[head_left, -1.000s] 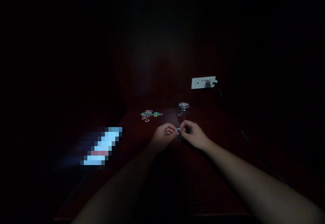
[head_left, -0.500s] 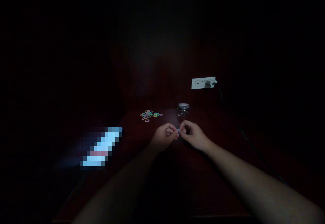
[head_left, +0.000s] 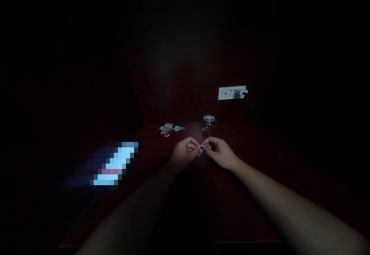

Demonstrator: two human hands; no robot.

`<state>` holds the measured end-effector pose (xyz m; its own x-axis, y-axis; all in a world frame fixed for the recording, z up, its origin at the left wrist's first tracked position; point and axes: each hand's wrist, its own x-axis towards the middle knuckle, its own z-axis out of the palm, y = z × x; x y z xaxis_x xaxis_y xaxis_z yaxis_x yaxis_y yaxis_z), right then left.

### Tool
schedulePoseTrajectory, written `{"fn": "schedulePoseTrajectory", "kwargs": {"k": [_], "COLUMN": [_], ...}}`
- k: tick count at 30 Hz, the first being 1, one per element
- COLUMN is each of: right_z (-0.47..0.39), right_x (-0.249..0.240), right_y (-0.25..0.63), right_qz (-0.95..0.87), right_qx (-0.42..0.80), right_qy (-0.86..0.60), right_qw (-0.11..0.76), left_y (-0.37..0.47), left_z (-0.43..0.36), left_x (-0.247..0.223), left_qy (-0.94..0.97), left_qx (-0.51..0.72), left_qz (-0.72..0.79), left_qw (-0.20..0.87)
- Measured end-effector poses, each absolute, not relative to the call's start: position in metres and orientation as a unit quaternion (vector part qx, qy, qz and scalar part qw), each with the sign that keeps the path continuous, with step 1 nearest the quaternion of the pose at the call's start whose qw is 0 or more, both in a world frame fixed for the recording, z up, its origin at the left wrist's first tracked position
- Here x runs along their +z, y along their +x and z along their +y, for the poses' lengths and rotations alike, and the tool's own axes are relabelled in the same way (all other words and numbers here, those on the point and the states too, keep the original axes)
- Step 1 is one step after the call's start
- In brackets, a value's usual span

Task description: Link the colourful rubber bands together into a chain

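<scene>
Between my two hands is a small light-blue hair tie (head_left: 201, 146), a thin ring held at its two sides. My left hand (head_left: 185, 152) pinches one side with thumb and forefinger, the other fingers curled. From the opposite side my right hand (head_left: 218, 152) pinches it the same way. Beyond my left hand a loose pile of pastel hair ties (head_left: 167, 129) lies on the dark red table (head_left: 237, 216). Just past my right hand stands a clear jar (head_left: 208, 125) with a lid on top; its lower part is dim.
At the left lies a bright, pixelated screen (head_left: 115, 164), with a cable near its lower end. On the back wall a white socket plate (head_left: 227, 93) holds a plugged-in charger (head_left: 241, 92). Its dark cable (head_left: 277, 152) runs down the right side. Most surroundings are black.
The light-blue ring has shifted slightly left and shows more of its loop between my fingers. The whole view has moved a little; both hands keep their pinch.
</scene>
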<state>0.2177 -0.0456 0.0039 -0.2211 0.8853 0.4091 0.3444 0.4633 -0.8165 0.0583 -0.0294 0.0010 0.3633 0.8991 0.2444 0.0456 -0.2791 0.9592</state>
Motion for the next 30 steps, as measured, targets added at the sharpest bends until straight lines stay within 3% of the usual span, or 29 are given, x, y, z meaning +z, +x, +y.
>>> {"fn": "schedulePoseTrajectory", "kwargs": {"k": [30], "right_z": [-0.0455], "right_x": [0.0048], "right_y": [0.2176], "right_qz": [-0.731], "right_qx": [0.282], "right_qy": [-0.436], "right_qw": [0.443], "left_y": [0.0559], "left_z": [-0.028], "left_x": [-0.0004], "left_qy": [0.672], "left_qx": [0.419], "left_qz": [0.37], "left_qw": [0.486]}}
